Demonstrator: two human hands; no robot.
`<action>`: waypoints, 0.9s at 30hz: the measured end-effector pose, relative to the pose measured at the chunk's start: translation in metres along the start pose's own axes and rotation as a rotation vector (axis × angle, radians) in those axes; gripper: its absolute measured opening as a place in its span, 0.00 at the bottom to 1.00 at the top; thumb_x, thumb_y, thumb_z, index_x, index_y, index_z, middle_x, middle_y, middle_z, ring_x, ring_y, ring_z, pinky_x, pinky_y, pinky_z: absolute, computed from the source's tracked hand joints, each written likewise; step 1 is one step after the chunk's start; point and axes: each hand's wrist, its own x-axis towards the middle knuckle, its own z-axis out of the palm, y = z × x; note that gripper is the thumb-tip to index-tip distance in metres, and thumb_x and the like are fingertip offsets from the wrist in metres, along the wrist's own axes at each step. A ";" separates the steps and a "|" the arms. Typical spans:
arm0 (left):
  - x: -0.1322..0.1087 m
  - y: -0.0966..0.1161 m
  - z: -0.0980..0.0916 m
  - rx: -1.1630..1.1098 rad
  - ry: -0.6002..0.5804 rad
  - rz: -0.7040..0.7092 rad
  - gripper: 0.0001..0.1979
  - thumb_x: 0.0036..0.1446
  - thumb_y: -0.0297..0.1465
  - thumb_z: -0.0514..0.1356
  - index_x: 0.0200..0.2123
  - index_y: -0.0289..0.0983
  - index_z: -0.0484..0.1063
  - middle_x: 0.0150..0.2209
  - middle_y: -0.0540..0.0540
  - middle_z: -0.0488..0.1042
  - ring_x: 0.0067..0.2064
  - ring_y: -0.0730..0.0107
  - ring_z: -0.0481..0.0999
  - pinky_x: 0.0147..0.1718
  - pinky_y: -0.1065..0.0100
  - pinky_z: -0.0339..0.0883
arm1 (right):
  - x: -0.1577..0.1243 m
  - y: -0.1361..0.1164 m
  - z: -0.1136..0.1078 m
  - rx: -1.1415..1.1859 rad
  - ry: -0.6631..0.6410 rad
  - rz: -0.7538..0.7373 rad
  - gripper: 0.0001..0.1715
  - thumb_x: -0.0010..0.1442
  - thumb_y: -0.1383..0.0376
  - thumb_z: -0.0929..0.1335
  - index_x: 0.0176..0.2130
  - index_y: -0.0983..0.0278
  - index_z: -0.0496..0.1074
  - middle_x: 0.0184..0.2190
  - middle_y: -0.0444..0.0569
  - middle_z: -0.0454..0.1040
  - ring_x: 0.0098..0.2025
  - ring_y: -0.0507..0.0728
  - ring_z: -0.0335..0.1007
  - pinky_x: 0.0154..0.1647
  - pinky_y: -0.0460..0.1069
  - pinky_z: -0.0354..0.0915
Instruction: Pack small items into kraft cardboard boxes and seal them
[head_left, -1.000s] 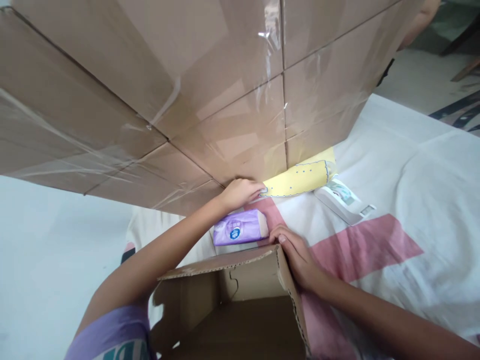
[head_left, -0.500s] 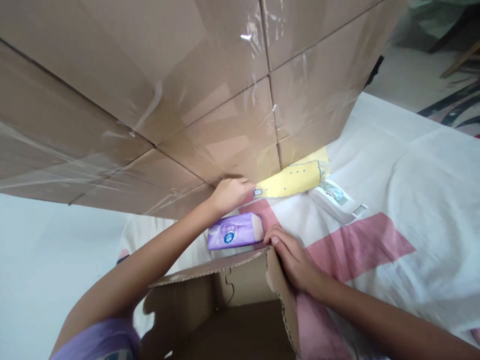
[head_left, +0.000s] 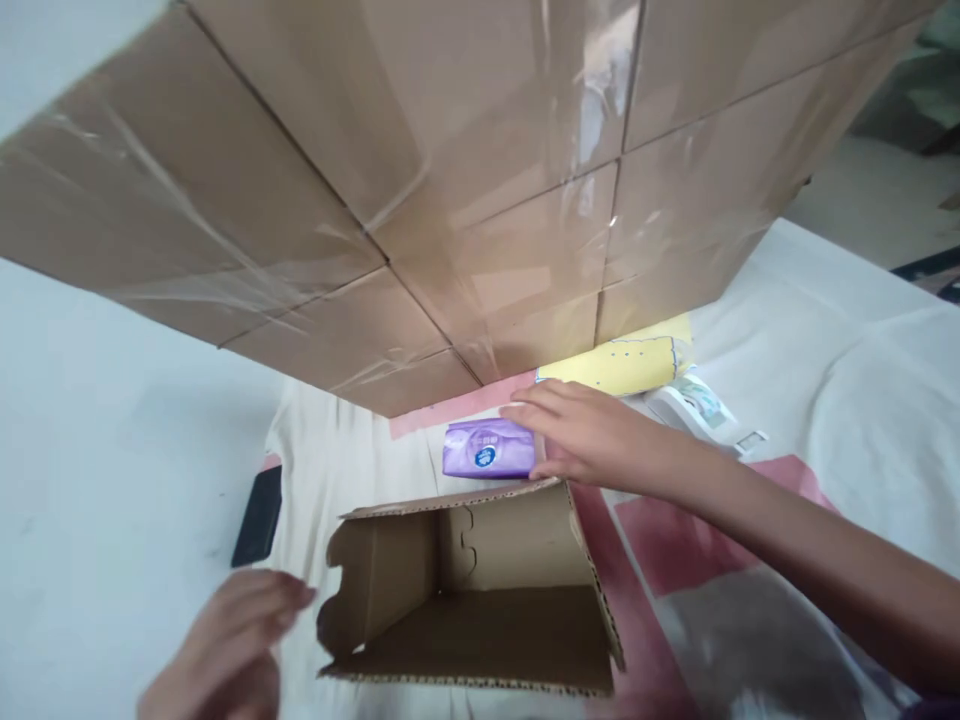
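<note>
A purple tissue pack lies on the white and pink cloth, just beyond an open cardboard box. My right hand rests over the pack's right end, fingers curled round it. My left hand hovers low at the left of the box, blurred, with fingers loosely spread and nothing in them. A yellow sheet with dotted edges lies behind the pack, under the big cardboard wall.
A large wall of taped cardboard boxes looms over the far side. A white device lies right of the yellow sheet. A dark phone-like object sits at the cloth's left edge. White floor lies left.
My left hand has left the yellow sheet and drawn back to the near left of the box. My right hand moved from the box's corner onto the purple pack.
</note>
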 end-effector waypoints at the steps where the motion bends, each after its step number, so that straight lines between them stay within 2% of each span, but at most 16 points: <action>1: -0.010 0.009 -0.001 0.001 -0.039 0.083 0.22 0.64 0.53 0.51 0.44 0.48 0.77 0.33 0.44 0.83 0.40 0.51 0.81 0.40 0.50 0.74 | 0.012 -0.005 -0.001 -0.072 -0.099 -0.049 0.39 0.55 0.59 0.78 0.62 0.62 0.68 0.59 0.59 0.72 0.59 0.69 0.66 0.57 0.62 0.65; 3: -0.022 0.025 0.003 0.043 -0.104 0.207 0.20 0.62 0.49 0.57 0.51 0.46 0.76 0.43 0.42 0.83 0.48 0.49 0.80 0.45 0.48 0.72 | 0.033 -0.014 0.005 -0.175 -0.250 -0.076 0.45 0.51 0.58 0.79 0.64 0.63 0.67 0.57 0.61 0.73 0.57 0.71 0.69 0.54 0.61 0.66; 5: -0.026 0.036 0.010 0.114 -0.100 0.225 0.22 0.63 0.48 0.58 0.54 0.44 0.74 0.48 0.40 0.82 0.53 0.48 0.77 0.50 0.46 0.69 | 0.047 -0.018 0.014 -0.219 -0.323 -0.040 0.43 0.52 0.61 0.78 0.63 0.64 0.67 0.53 0.61 0.75 0.51 0.70 0.73 0.49 0.59 0.68; 6: -0.027 0.039 0.014 0.135 -0.088 0.225 0.21 0.63 0.47 0.59 0.54 0.43 0.74 0.48 0.40 0.82 0.54 0.49 0.76 0.51 0.47 0.67 | 0.051 -0.017 0.017 -0.209 -0.314 -0.016 0.40 0.53 0.64 0.77 0.63 0.64 0.68 0.51 0.61 0.75 0.49 0.68 0.74 0.47 0.57 0.69; 7: -0.027 0.042 0.017 0.143 -0.078 0.232 0.20 0.62 0.44 0.61 0.53 0.42 0.74 0.48 0.41 0.82 0.55 0.50 0.76 0.52 0.48 0.66 | 0.054 -0.014 0.018 -0.173 -0.268 0.005 0.38 0.53 0.65 0.75 0.62 0.63 0.69 0.51 0.60 0.75 0.48 0.67 0.75 0.47 0.56 0.69; 9: -0.027 0.045 0.023 0.142 -0.037 0.231 0.16 0.61 0.37 0.64 0.51 0.41 0.74 0.47 0.42 0.82 0.54 0.52 0.76 0.53 0.50 0.65 | 0.056 -0.008 0.010 -0.022 -0.079 0.035 0.35 0.55 0.66 0.73 0.62 0.64 0.69 0.52 0.58 0.75 0.50 0.66 0.74 0.49 0.56 0.69; 11: -0.028 0.047 0.026 0.113 0.010 0.223 0.13 0.60 0.33 0.65 0.48 0.40 0.75 0.45 0.43 0.82 0.52 0.55 0.77 0.53 0.51 0.65 | 0.054 -0.006 -0.008 0.192 0.172 0.072 0.35 0.57 0.62 0.73 0.62 0.63 0.67 0.55 0.56 0.74 0.53 0.65 0.73 0.53 0.58 0.68; 13: -0.029 0.051 0.030 0.059 0.042 0.220 0.11 0.60 0.33 0.66 0.46 0.40 0.75 0.43 0.44 0.82 0.50 0.57 0.77 0.54 0.51 0.67 | 0.049 -0.013 -0.032 0.404 0.362 0.122 0.34 0.58 0.57 0.73 0.61 0.61 0.68 0.56 0.54 0.74 0.54 0.65 0.72 0.53 0.58 0.69; 16: -0.031 0.058 0.035 -0.003 0.067 0.219 0.09 0.58 0.30 0.67 0.43 0.38 0.74 0.43 0.42 0.82 0.54 0.55 0.76 0.59 0.46 0.67 | 0.040 -0.040 -0.063 0.633 0.446 0.205 0.32 0.57 0.49 0.73 0.57 0.58 0.71 0.50 0.50 0.77 0.49 0.65 0.76 0.45 0.57 0.71; 18: -0.031 0.063 0.037 0.015 0.086 0.218 0.09 0.58 0.29 0.67 0.42 0.37 0.74 0.49 0.38 0.80 0.62 0.48 0.71 0.63 0.41 0.64 | 0.034 -0.065 -0.073 0.746 0.414 0.250 0.30 0.57 0.45 0.72 0.52 0.60 0.75 0.43 0.49 0.79 0.44 0.63 0.78 0.39 0.55 0.72; 20: -0.031 0.067 0.037 0.058 0.101 0.199 0.07 0.59 0.30 0.66 0.40 0.36 0.74 0.56 0.35 0.77 0.68 0.42 0.63 0.63 0.38 0.64 | 0.029 -0.089 -0.074 0.847 0.305 0.284 0.29 0.55 0.43 0.72 0.46 0.61 0.78 0.37 0.49 0.80 0.40 0.62 0.79 0.36 0.54 0.72; 23: -0.031 0.071 0.035 0.099 0.120 0.137 0.04 0.60 0.31 0.64 0.39 0.38 0.77 0.58 0.36 0.75 0.71 0.40 0.58 0.61 0.40 0.67 | 0.025 -0.122 -0.059 0.962 0.016 0.328 0.27 0.52 0.46 0.76 0.42 0.63 0.80 0.33 0.50 0.81 0.37 0.63 0.80 0.34 0.53 0.73; 25: -0.032 0.070 0.033 0.097 0.133 0.107 0.09 0.62 0.31 0.62 0.45 0.40 0.77 0.59 0.37 0.75 0.71 0.41 0.56 0.61 0.40 0.67 | 0.025 -0.137 -0.044 0.996 -0.160 0.352 0.24 0.53 0.50 0.77 0.43 0.62 0.82 0.34 0.51 0.82 0.38 0.62 0.80 0.36 0.53 0.75; 27: -0.035 0.069 0.032 0.080 0.136 0.105 0.15 0.63 0.31 0.60 0.52 0.40 0.75 0.60 0.36 0.73 0.72 0.42 0.54 0.61 0.38 0.66 | 0.027 -0.144 -0.030 1.023 -0.244 0.383 0.20 0.56 0.52 0.76 0.44 0.61 0.82 0.37 0.51 0.83 0.40 0.62 0.81 0.40 0.53 0.76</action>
